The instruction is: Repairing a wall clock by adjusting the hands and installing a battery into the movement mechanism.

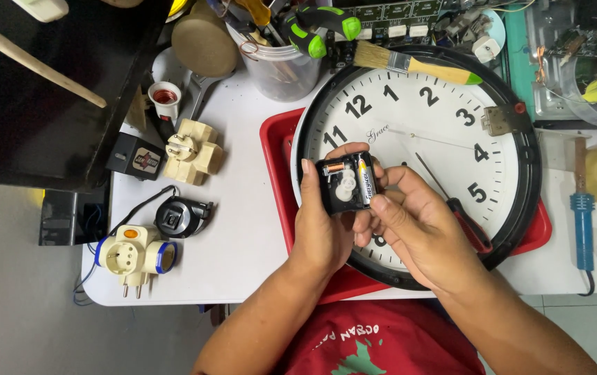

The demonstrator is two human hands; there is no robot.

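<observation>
My left hand [318,229] grips a small black clock movement [345,184] from its left side, open side up, with white gears and a battery showing inside. My right hand [409,222] closes on the movement's right and lower edge, the thumb against the battery side. Both hands hover over a large round wall clock [444,118] with a white face and black rim, which lies face up on a red tray [275,149]. A red-handled screwdriver [468,222] rests on the clock face just right of my right hand.
A paintbrush [409,66] lies across the clock's top rim. A clear cup of tools [281,59] stands behind. Cream plug adapters [191,149] [131,257] and a black plug [177,217] sit on the white table at left. A blue soldering iron [582,208] lies at right.
</observation>
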